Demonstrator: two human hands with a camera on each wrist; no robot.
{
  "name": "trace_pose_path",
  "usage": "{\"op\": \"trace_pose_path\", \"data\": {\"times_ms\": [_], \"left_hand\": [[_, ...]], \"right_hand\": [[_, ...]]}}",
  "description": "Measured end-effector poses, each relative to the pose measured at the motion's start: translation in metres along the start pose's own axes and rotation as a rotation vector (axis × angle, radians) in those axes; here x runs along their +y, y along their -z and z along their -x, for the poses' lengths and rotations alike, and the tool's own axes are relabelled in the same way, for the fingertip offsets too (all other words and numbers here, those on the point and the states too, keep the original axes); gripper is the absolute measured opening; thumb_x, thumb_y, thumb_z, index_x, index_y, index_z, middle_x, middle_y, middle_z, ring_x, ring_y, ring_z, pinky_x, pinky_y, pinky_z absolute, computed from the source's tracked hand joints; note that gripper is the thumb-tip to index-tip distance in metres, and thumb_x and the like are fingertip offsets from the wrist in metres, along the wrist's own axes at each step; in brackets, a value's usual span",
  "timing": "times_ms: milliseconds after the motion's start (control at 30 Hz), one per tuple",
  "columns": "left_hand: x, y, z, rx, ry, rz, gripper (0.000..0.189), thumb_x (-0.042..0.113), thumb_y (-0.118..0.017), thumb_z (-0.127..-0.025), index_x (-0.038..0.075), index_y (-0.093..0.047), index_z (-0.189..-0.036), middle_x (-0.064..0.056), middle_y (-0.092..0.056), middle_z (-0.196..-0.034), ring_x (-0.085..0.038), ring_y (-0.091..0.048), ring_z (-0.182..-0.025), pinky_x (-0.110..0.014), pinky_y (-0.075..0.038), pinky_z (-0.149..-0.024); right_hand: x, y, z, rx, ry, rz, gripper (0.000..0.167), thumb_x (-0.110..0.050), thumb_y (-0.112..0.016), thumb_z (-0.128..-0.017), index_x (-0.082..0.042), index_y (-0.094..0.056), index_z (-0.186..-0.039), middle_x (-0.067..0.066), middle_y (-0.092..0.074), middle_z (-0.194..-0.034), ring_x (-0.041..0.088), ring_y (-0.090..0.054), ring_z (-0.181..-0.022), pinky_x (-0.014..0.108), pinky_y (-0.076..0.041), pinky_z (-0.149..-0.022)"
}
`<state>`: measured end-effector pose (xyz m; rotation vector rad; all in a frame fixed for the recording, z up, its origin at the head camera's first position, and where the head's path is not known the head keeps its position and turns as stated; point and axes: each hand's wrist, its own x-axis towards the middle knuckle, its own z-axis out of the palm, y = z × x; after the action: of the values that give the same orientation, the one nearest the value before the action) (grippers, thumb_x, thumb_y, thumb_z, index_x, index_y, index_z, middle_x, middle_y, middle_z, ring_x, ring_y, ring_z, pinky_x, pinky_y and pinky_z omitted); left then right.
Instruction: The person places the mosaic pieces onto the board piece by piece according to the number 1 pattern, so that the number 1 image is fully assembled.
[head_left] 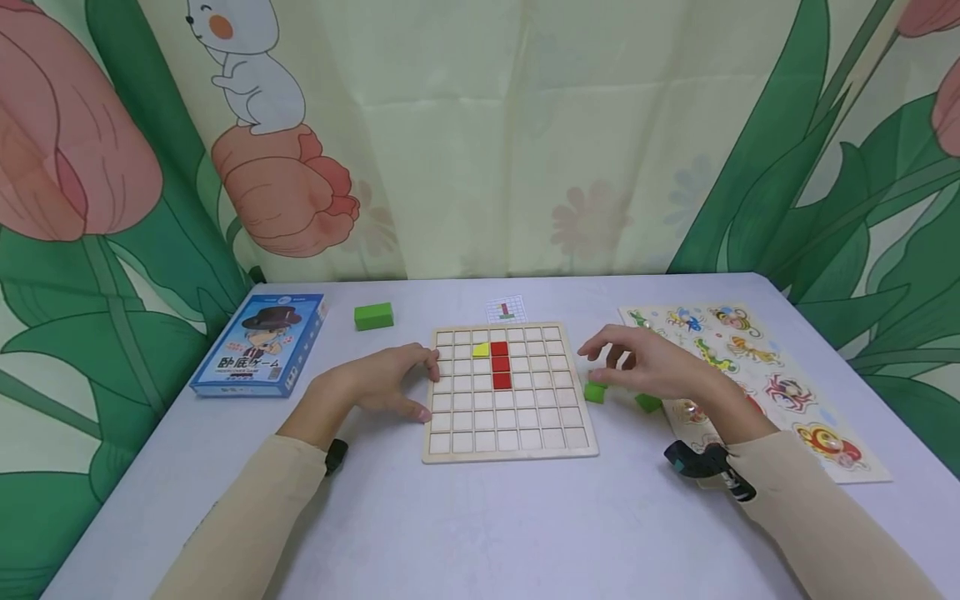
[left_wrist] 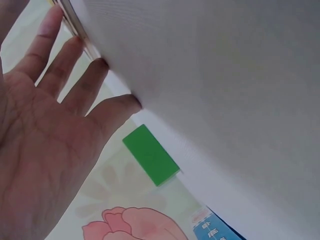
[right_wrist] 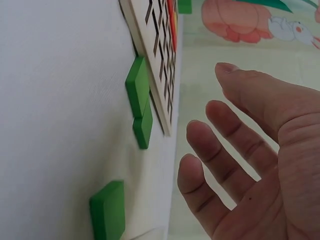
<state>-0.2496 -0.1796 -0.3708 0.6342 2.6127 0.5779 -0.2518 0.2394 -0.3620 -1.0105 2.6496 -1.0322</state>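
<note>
A wooden grid board [head_left: 510, 457] lies flat on the table, with red squares [head_left: 500, 364] in a column and a yellow piece [head_left: 481, 351] beside the top one. My left hand [head_left: 382, 379] rests its fingertips and thumb along the board's left edge, fingers spread. To the right of the board my right hand [head_left: 652, 362] hovers with loosely bent fingers and nothing between them. Beneath it are green blocks [head_left: 595, 392]. In the right wrist view, two green blocks [right_wrist: 138, 90] lie against each other near the board's edge, and another green block [right_wrist: 107, 212] lies apart.
Behind the board lies a small pattern card [head_left: 506, 309]. A green block [head_left: 373, 317] stands at the back left, near a blue game box [head_left: 258, 346]. On the right is a sheet of animal pictures [head_left: 750, 375], partly under my right forearm. A printed curtain [head_left: 510, 167] hangs behind the table.
</note>
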Motion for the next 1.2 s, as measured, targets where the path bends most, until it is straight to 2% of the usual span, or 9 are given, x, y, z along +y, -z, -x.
{"op": "trace_pose_path", "data": {"times_ms": [467,633,867,1200], "left_hand": [[-0.001,0.001,0.002,-0.001,0.006,0.006,0.052,0.035,-0.092,-0.076,0.025,-0.059,-0.115,-0.006,-0.039,-0.164,-0.029,-0.031,-0.154,-0.049,-0.028,-0.125],[-0.001,0.000,0.000,-0.002,0.001,0.012,0.052,0.035,-0.092,-0.077,0.025,-0.059,-0.115,-0.006,-0.039,-0.164,-0.028,-0.031,-0.154,-0.049,-0.028,-0.125],[-0.003,-0.002,-0.001,-0.003,-0.004,0.017,0.052,0.037,-0.092,-0.076,0.026,-0.059,-0.115,-0.005,-0.038,-0.164,-0.028,-0.031,-0.153,-0.049,-0.029,-0.124],[-0.001,0.000,-0.001,-0.004,0.006,0.011,0.051,0.035,-0.092,-0.077,0.026,-0.059,-0.114,-0.005,-0.038,-0.164,-0.029,-0.031,-0.153,-0.050,-0.029,-0.125]], "right_hand": [[0.012,0.007,0.024,-0.026,-0.138,0.013,0.035,-0.028,-0.078,-0.093,-0.016,-0.069,-0.125,0.001,-0.069,-0.111,0.014,-0.064,-0.084,0.029,-0.058,-0.076],[0.016,0.008,0.032,-0.032,-0.146,0.010,0.037,-0.030,-0.078,-0.093,-0.015,-0.068,-0.126,0.000,-0.069,-0.109,0.014,-0.065,-0.084,0.029,-0.058,-0.077],[0.020,0.009,0.044,-0.029,-0.151,0.009,0.038,-0.030,-0.081,-0.090,-0.017,-0.068,-0.125,0.001,-0.069,-0.111,0.015,-0.060,-0.080,0.026,-0.052,-0.066],[0.026,0.015,0.056,-0.023,-0.163,0.055,0.041,-0.029,-0.086,-0.085,-0.019,-0.070,-0.121,-0.002,-0.067,-0.104,0.014,-0.052,-0.073,0.024,-0.044,-0.061]]}}
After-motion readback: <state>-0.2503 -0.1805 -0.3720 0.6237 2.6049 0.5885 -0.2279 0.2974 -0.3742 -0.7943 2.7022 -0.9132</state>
